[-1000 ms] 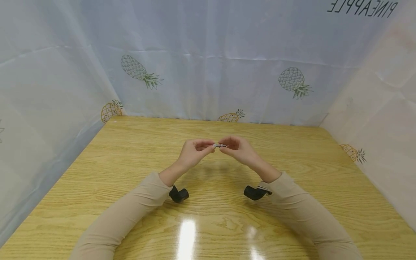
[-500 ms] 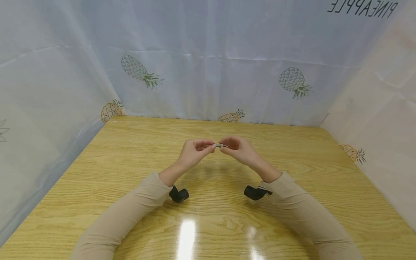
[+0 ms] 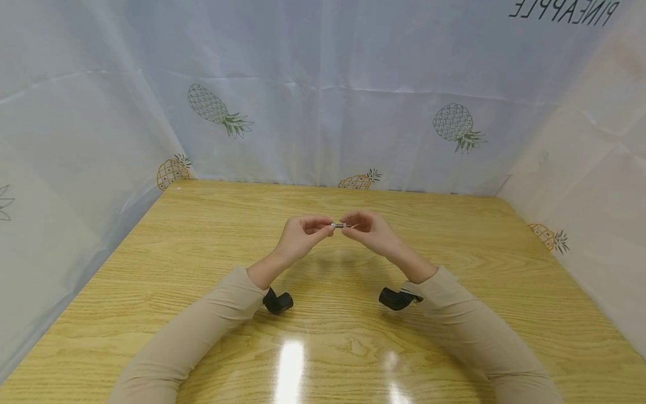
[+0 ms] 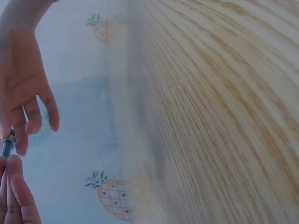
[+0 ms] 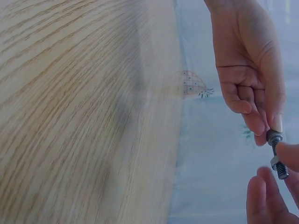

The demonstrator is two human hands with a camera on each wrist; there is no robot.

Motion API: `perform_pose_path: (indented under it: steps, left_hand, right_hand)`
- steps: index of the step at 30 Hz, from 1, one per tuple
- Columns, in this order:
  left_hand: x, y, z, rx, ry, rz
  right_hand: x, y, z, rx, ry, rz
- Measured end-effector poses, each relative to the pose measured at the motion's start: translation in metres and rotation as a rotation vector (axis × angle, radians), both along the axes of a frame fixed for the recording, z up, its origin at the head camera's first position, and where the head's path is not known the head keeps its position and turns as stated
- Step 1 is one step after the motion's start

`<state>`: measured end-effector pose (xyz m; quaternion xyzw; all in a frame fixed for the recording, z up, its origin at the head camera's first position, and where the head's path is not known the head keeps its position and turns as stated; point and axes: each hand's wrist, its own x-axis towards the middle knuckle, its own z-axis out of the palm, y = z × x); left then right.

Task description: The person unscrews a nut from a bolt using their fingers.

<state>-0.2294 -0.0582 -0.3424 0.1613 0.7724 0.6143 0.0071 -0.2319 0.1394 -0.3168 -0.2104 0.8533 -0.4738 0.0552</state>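
A small metal bolt [image 3: 339, 225] lies level between both hands, held above the table. My left hand [image 3: 298, 238] pinches its head end between thumb and fingertips. On the threaded part sits a hex nut [image 5: 274, 162], a little way from the bolt's tip. Thumb and fingers of my right hand [image 3: 370, 233] are around the nut. In the right wrist view, the right thumb [image 5: 288, 156] covers part of the thread. The left wrist view shows the bolt [image 4: 7, 147] only at its left edge, partly hidden by fingers.
A wood-grain table [image 3: 202, 252] stretches below the hands. White curtains [image 3: 323, 112] with pineapple prints stand behind it and at both sides. Black curved wrist mounts [image 3: 277, 303] show under the sleeves.
Both hands keep the same place, with the bolt between them. Only the right fingertips shift very slightly around the nut.
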Motion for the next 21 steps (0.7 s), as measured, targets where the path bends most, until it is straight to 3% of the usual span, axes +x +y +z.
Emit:
perform_pose_path:
  steps: [10,17,21]
  left_hand:
    - [-0.001,0.0001,0.0006,-0.018,-0.012,0.009]
    - [-0.0003,-0.0001,-0.0002,-0.004,0.01,0.004]
    - [-0.0002,-0.0003,0.0008,-0.006,-0.001,0.001]
  right_hand:
    - [-0.0003,-0.0015,0.002,0.001,-0.085,-0.018]
    - [0.0005,-0.0007,0.0003,-0.015,-0.039,-0.017]
    - [0.0003,-0.0006,0.001,-0.009,-0.056,-0.01]
